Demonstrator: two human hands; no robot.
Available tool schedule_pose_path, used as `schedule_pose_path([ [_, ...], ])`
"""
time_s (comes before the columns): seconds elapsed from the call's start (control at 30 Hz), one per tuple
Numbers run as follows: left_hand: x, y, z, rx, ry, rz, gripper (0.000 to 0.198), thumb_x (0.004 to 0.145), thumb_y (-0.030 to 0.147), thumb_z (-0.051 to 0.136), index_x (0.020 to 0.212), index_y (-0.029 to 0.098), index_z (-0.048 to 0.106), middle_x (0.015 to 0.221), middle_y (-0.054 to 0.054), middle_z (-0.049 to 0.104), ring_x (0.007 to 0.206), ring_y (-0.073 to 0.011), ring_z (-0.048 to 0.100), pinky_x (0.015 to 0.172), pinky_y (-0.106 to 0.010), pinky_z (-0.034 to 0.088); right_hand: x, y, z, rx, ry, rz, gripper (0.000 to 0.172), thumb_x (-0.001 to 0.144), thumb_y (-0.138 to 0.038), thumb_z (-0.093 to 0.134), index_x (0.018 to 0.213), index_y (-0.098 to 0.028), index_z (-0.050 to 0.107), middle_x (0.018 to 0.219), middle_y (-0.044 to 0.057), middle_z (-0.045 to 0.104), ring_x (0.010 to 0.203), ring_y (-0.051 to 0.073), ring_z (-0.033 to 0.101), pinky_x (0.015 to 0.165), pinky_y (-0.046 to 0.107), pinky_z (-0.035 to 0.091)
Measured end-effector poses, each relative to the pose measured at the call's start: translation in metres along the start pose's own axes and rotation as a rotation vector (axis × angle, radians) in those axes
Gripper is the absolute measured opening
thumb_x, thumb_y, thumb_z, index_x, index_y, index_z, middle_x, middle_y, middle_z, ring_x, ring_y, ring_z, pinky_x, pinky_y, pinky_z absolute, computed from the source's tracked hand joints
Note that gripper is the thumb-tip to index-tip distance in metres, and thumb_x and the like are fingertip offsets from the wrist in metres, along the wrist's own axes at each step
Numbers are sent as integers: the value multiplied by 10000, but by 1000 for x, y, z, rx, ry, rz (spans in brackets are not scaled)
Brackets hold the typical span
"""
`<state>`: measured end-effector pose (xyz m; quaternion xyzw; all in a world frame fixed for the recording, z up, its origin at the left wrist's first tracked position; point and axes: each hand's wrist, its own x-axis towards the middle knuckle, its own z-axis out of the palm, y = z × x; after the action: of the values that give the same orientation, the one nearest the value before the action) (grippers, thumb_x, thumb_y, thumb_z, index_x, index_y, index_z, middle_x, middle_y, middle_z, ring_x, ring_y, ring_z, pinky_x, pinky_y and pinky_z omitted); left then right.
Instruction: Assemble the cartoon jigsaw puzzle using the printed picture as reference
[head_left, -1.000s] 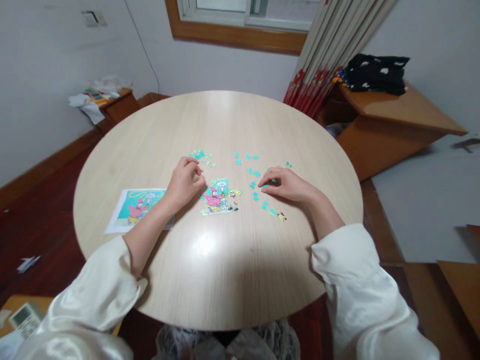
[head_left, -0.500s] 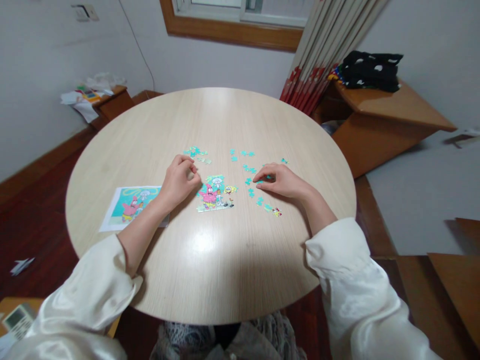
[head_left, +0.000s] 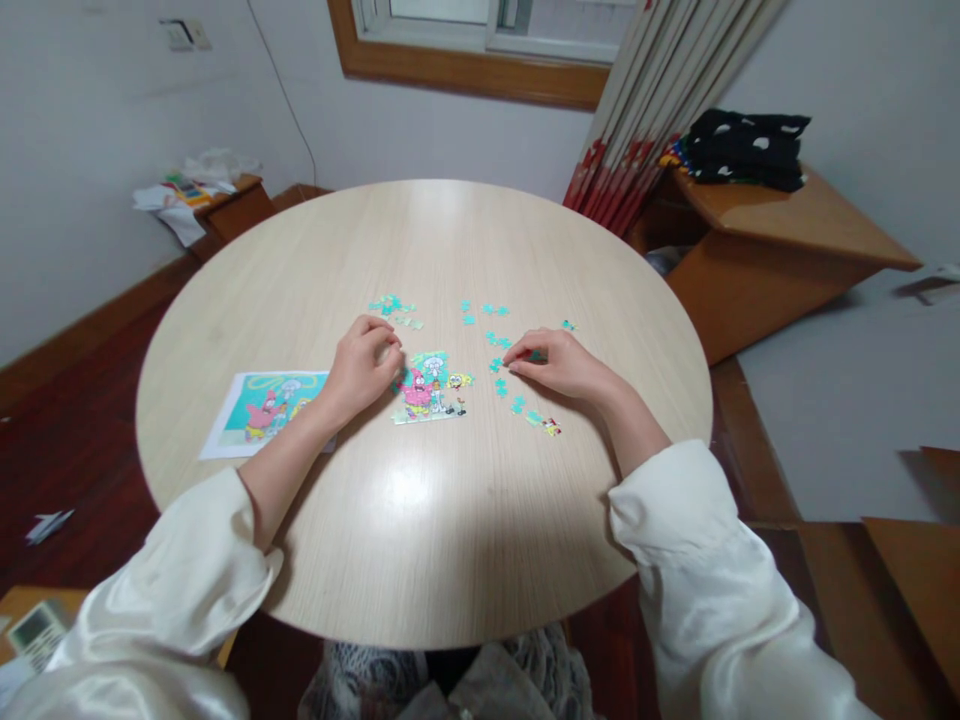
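A partly assembled jigsaw puzzle (head_left: 421,398) with pink, yellow and pale cartoon figures lies in the middle of the table. My left hand (head_left: 365,362) rests at its upper left edge, fingers curled in; whatever they may hold is hidden. To the right, my right hand (head_left: 551,362) is pinched, thumb and forefinger at the right edge of a teal puzzle piece (head_left: 496,366). Other loose pieces (head_left: 519,404) run in a curved line below and above this hand, some partly behind its fingers. Left of the puzzle lies a printed reference picture (head_left: 259,405), partly covered by my left forearm.
A small pile of loose pieces (head_left: 388,304) lies beyond my left hand. One piece (head_left: 570,325) sits apart at the right. The round wooden table (head_left: 450,550) has a wooden cabinet (head_left: 780,240) with dark cloth beyond its right edge.
My right hand has shifted slightly left to the teal piece, and its thumb and forefinger have drawn closer together. My left hand stays by the puzzle. The view has tilted slightly.
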<state>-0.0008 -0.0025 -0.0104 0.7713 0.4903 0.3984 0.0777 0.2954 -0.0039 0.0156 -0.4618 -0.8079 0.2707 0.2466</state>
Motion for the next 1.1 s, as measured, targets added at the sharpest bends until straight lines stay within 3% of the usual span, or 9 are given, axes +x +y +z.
schedule_pose_path([
  [0.17, -1, 6, 0, -14, -34, -4, 100, 821, 142, 531, 765, 190, 599, 923, -52, 600, 897, -186, 608, 853, -362, 499, -1, -3, -2, -1, 21, 6, 135, 811, -203, 588, 785, -190, 720, 848, 72, 710, 810, 187, 625, 808, 363, 475],
  [0.27, -2, 10, -1, -16, -44, 0, 103, 828, 145, 527, 778, 191, 605, 919, -46, 606, 900, -186, 609, 856, -369, 497, -4, -9, -7, 40, -39, 40, 132, 803, -218, 585, 778, -181, 709, 825, 66, 700, 779, 175, 611, 759, 336, 469],
  [0.43, -3, 13, -2, -27, -47, -6, 97, 831, 157, 535, 781, 200, 606, 925, -45, 611, 888, -191, 612, 846, -377, 497, -16, -15, -24, 113, -248, 129, 75, 732, -241, 648, 721, -178, 687, 676, 8, 621, 643, 125, 540, 606, 269, 418],
  [0.5, -3, 14, -2, -29, -56, -17, 97, 832, 156, 539, 778, 205, 604, 927, -44, 610, 892, -192, 609, 851, -378, 495, -20, -15, -32, 144, -414, 175, 90, 713, -271, 676, 708, -182, 679, 596, -22, 563, 581, 108, 501, 542, 247, 379],
  [0.63, -3, 16, -3, -40, -73, -29, 99, 834, 160, 537, 774, 204, 603, 920, -42, 607, 897, -193, 603, 859, -378, 492, -26, -14, -39, 153, -591, 214, 133, 676, -285, 725, 760, -191, 682, 590, -36, 528, 574, 111, 492, 535, 247, 376],
  [0.83, -3, 15, -3, -48, -79, -18, 105, 844, 178, 531, 785, 199, 615, 918, -46, 609, 900, -193, 607, 854, -377, 493, -32, -17, -34, 41, -593, 217, 172, 623, -173, 717, 782, -207, 659, 646, -33, 543, 602, 118, 501, 557, 251, 384],
  [1.1, -4, 16, -3, -64, -77, -21, 102, 839, 165, 539, 783, 204, 615, 923, -50, 610, 894, -195, 610, 847, -381, 497, -36, -16, -32, 24, -589, 167, 67, 667, -150, 639, 705, -205, 630, 629, -27, 520, 595, 111, 467, 552, 241, 365],
])
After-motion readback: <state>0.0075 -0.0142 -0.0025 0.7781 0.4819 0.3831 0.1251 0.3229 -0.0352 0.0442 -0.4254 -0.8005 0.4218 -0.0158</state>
